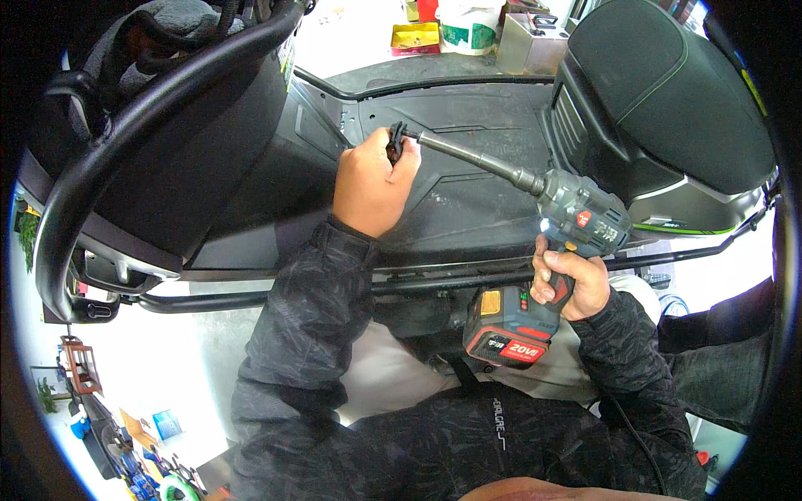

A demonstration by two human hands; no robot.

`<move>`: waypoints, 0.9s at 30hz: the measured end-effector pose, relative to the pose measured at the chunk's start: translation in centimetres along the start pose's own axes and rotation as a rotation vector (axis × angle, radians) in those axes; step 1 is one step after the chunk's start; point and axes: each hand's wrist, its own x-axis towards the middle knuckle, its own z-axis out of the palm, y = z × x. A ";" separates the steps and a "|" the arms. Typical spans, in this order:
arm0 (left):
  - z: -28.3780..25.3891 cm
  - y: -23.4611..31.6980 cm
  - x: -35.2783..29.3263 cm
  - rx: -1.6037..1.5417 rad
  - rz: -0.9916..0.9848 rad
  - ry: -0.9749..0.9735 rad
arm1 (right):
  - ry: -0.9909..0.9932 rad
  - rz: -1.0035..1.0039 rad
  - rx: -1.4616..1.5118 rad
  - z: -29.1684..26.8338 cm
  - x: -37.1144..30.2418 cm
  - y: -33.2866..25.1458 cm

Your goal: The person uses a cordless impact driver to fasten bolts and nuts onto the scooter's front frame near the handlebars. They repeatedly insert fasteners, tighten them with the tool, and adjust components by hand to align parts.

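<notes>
My right hand (576,284) grips the handle of a cordless impact wrench (585,213), grey and black with a red-trimmed battery at its base and a small lit lamp. A long metal extension (476,159) runs from the tool up and left. Its thin tip meets a small black clamp-like part (396,144), which my left hand (372,185) pinches between thumb and fingers. The part's far side is hidden by the fingers. Both hands are above the grey footboard (468,200) of a scooter.
A black tubular guard bar (109,142) curves along the left. The black scooter seat (660,92) rises at right, and a side rail (393,286) crosses nearer me. Beyond the footboard stand a yellow-red box (415,39), a white-green bucket (468,29) and a metal box (530,46).
</notes>
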 end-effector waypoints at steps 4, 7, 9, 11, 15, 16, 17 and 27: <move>0.0 0.0 0.0 0.025 0.011 -0.007 | -0.033 -0.018 0.014 0.0 0.0 0.1; 0.0 0.1 0.0 -0.001 0.011 -0.012 | -0.041 -0.016 0.016 0.0 0.0 0.1; 0.1 0.1 -0.1 -0.028 0.028 -0.001 | -0.023 -0.013 0.013 0.1 0.0 0.2; 0.2 0.2 -0.2 -0.015 0.012 -0.012 | -0.026 -0.050 -0.034 0.1 0.0 0.2; 0.5 0.3 -0.4 0.020 -0.045 -0.048 | -0.018 -0.057 -0.046 0.2 -0.1 0.4; 0.6 0.3 -0.4 0.010 -0.019 -0.037 | -0.028 -0.036 -0.007 0.2 -0.1 0.5; 0.7 0.3 -0.4 0.015 -0.007 -0.031 | -0.028 -0.014 0.026 0.2 -0.1 0.6; 0.9 0.6 -0.7 -0.041 -0.017 -0.044 | 0.020 -0.090 -0.074 0.6 0.1 0.9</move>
